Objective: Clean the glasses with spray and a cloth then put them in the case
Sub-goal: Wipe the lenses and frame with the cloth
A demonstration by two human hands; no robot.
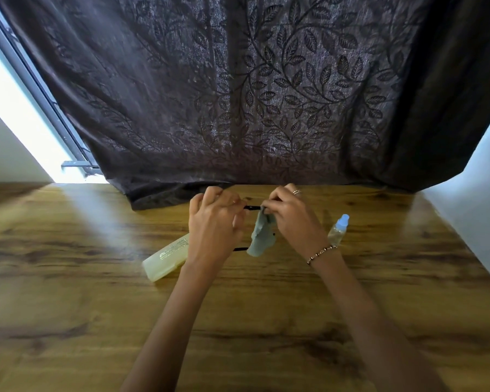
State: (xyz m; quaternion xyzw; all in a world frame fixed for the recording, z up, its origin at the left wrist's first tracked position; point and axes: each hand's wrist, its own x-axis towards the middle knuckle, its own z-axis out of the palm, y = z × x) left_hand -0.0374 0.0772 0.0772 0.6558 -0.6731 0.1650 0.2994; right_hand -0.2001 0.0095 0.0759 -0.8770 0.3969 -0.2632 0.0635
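Black-framed glasses (251, 207) are held above the wooden table (96, 278), mostly hidden by both hands. My left hand (214, 224) grips the left side of the frame; one black temple arm pokes out below it. My right hand (293, 219) pinches a grey-green cloth (260, 236) against the right lens, and the cloth hangs down between the hands. A pale translucent case (164, 260) lies shut on the table just left of my left wrist. A small clear spray bottle (338, 229) with a light blue cap stands right of my right hand.
A dark leaf-patterned curtain (252, 94) hangs behind the table and its hem rests on the far edge. A bright window strip (17, 108) is at the left and a white wall (478, 193) at the right.
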